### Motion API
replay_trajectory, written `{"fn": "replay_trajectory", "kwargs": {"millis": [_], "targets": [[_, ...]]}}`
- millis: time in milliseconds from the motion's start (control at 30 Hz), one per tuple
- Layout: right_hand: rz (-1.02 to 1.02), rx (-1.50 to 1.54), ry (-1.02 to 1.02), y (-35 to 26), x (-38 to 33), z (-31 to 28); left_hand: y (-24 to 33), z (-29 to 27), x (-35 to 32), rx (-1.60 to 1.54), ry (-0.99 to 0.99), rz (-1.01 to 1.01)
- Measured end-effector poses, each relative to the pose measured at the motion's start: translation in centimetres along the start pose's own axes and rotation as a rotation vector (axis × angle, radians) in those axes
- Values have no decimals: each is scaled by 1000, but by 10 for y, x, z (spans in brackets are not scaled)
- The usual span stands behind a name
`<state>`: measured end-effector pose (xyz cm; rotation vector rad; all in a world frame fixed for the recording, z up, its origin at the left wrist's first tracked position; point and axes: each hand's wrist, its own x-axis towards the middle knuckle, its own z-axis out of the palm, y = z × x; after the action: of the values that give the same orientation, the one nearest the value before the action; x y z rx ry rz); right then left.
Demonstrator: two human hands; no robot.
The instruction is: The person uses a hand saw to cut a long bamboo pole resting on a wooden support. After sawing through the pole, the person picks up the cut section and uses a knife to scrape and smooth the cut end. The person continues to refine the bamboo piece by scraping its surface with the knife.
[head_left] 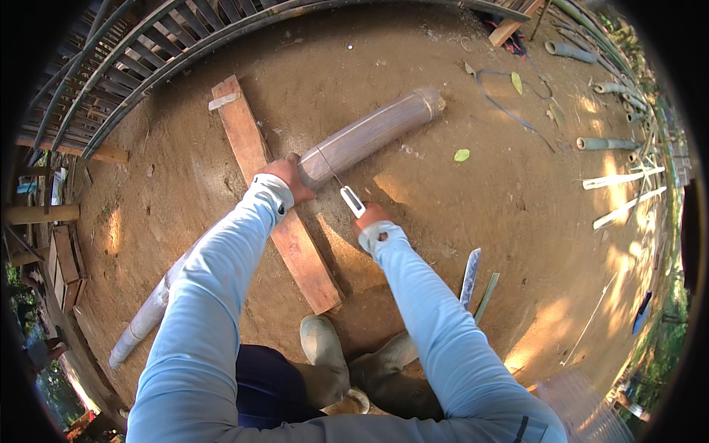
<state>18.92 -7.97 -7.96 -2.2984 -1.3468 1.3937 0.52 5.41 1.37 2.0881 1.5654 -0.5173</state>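
A long bamboo pole [373, 131] lies slantwise across a reddish wooden plank [304, 258] on the dirt ground. My left hand [286, 177] grips the pole where it crosses the plank. My right hand [369, 218] is closed on the white handle of a small saw [352, 200]. Its thin blade runs up and left to the pole just beside my left hand. Both arms wear light blue sleeves. The pole's lower end [136, 328] reaches out past my left elbow.
A machete [470, 275] and a green bamboo strip [487, 295] lie on the ground to my right. My boots [325, 353] stand near the plank's end. Cut bamboo pieces [607, 143] lie at the right, a slatted fence [140, 52] at upper left, and a cord [509, 107] beyond.
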Motion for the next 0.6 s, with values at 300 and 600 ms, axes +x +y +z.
{"fn": "replay_trajectory", "kwargs": {"millis": [300,600], "targets": [[-49,-16,107,87,-91,14,-12,8,2,-11,-35,23],[-35,33,134,56,-45,25,-11,15,3,16,-20,-21]]}}
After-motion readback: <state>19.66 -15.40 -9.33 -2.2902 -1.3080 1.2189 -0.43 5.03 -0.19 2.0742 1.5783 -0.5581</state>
